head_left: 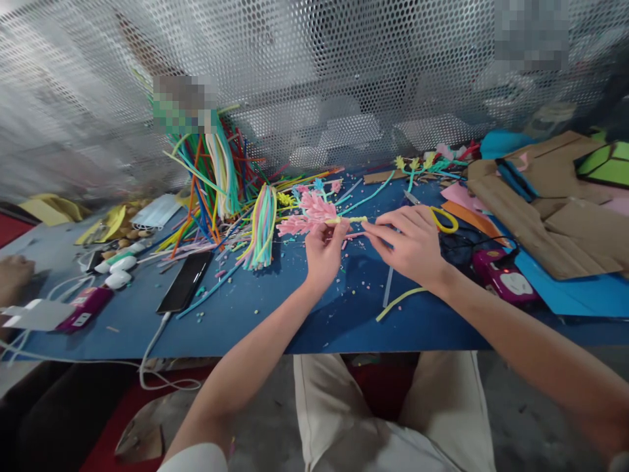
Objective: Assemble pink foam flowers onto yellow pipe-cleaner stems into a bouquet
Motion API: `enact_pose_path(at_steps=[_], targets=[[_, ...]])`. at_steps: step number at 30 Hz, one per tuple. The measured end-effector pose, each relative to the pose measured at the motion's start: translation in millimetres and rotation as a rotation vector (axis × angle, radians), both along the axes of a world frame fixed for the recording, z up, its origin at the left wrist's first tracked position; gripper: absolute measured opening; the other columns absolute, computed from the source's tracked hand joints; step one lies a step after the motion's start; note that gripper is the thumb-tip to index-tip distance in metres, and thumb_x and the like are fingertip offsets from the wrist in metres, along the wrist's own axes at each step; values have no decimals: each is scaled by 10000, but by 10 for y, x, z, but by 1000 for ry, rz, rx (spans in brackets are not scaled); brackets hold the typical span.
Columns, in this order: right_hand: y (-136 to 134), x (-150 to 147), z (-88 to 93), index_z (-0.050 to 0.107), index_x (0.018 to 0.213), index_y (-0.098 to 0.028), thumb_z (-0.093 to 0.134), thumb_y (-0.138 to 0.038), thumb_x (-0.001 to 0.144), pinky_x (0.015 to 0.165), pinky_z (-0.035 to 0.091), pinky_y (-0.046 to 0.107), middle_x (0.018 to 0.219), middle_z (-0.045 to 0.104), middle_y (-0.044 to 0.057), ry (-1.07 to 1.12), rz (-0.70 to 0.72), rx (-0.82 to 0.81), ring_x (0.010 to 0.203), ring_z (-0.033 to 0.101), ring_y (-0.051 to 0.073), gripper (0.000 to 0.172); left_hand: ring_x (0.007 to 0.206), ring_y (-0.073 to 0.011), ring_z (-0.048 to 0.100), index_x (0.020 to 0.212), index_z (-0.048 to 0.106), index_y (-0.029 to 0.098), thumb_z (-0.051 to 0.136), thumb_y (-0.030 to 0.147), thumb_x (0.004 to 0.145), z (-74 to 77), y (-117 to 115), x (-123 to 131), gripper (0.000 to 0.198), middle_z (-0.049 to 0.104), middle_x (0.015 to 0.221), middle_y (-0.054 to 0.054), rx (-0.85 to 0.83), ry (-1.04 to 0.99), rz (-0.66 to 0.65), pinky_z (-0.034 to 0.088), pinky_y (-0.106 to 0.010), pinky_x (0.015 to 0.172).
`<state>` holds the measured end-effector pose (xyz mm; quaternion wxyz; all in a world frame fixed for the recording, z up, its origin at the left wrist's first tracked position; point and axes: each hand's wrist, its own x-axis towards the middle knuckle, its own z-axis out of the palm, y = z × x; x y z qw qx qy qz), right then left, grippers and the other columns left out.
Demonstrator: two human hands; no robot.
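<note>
A pink pipe-cleaner flower (pixel 314 208) with bundled, petal-like tips lies across the middle of the view. My left hand (pixel 323 257) pinches it at its base, between thumb and fingers. A pale yellow stem (pixel 358 219) runs right from that grip. At the stem's far end, my right hand (pixel 411 244) holds it with thumb and fingertips together. Scissors with a yellow handle (pixel 446 221) lie just behind my right hand, which partly hides them. Below that hand, a loose yellow-green pipe cleaner (pixel 397 303) rests on the blue table (pixel 295 324).
Pipe-cleaner bundles (pixel 260 229) stand left of centre beside a phone (pixel 185 282) on a cable. Cardboard (pixel 545 216) and a purple power strip (pixel 506 278) are at right. A perforated metal screen (pixel 354 72) closes the back. Another person's hand (pixel 14 275) is at far left.
</note>
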<state>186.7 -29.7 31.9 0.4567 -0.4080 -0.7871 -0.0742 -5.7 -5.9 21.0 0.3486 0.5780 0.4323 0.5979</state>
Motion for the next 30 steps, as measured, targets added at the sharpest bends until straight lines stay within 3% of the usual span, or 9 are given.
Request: enact_pose_path(at_steps=[4, 8, 11, 14, 17, 20, 23, 27, 30], targets=[[-2, -97, -13, 806, 1108, -288, 660, -337, 956, 844, 569, 423, 1076, 803, 49, 361, 146, -234, 932, 731, 239, 216, 683, -134, 632, 814, 751, 181, 726, 543, 878, -28, 3, 2, 369, 735, 769, -36, 3, 21, 23, 482, -247, 619], [-23, -234, -45, 817, 928, -252, 803, -423, 825, 695, 636, 396, 883, 801, 38, 888, 216, -568, 714, 739, 211, 200, 684, -144, 645, 815, 755, 181, 718, 551, 881, -38, -29, 21, 378, 726, 746, -30, 5, 34, 31, 484, -253, 614], [-24, -327, -76, 773, 849, -222, 883, -417, 722, 623, 632, 343, 753, 757, 6, 1184, 277, -712, 608, 700, 166, 257, 675, -137, 646, 831, 748, 182, 722, 570, 871, -57, -29, 37, 391, 737, 783, -36, -8, -15, 6, 484, -251, 602], [-5, -356, -89, 764, 890, -204, 902, -425, 693, 627, 623, 312, 806, 771, 21, 1309, 344, -847, 621, 696, 144, 327, 612, -108, 597, 830, 735, 187, 724, 592, 860, -71, -9, 42, 406, 731, 784, -32, -37, -66, -23, 460, -241, 560], [32, -323, -97, 764, 901, -190, 889, -463, 706, 651, 611, 306, 836, 775, 44, 1292, 429, -959, 658, 694, 141, 358, 570, -90, 548, 822, 729, 187, 760, 598, 823, -71, 8, 47, 412, 718, 769, -25, -70, -101, -35, 424, -232, 515], [80, -287, -127, 734, 868, -204, 876, -474, 727, 652, 573, 283, 798, 740, 18, 1265, 454, -899, 674, 661, 126, 336, 499, -60, 468, 762, 694, 178, 786, 596, 798, -56, 17, 62, 429, 663, 705, -4, -150, -201, -107, 352, -220, 439], [128, -270, -177, 700, 867, -233, 842, -466, 778, 652, 521, 259, 780, 683, -17, 1239, 466, -739, 678, 603, 107, 287, 440, -43, 408, 716, 643, 172, 786, 599, 792, -25, 28, 80, 457, 586, 652, 15, -329, -316, -281, 285, -216, 377], [168, -236, -214, 677, 906, -260, 779, -494, 840, 684, 504, 282, 831, 626, -24, 1137, 447, -622, 687, 559, 112, 264, 548, -65, 523, 692, 601, 170, 830, 564, 758, 25, 41, 86, 460, 549, 657, 15, -531, -431, -543, 454, -204, 507], [175, -195, -185, 659, 902, -264, 769, -509, 845, 740, 515, 301, 935, 644, -8, 1065, 480, -574, 739, 567, 123, 275, 596, -63, 544, 675, 596, 165, 869, 511, 732, 55, 39, 69, 444, 540, 669, 19, -528, -460, -580, 514, -207, 610]])
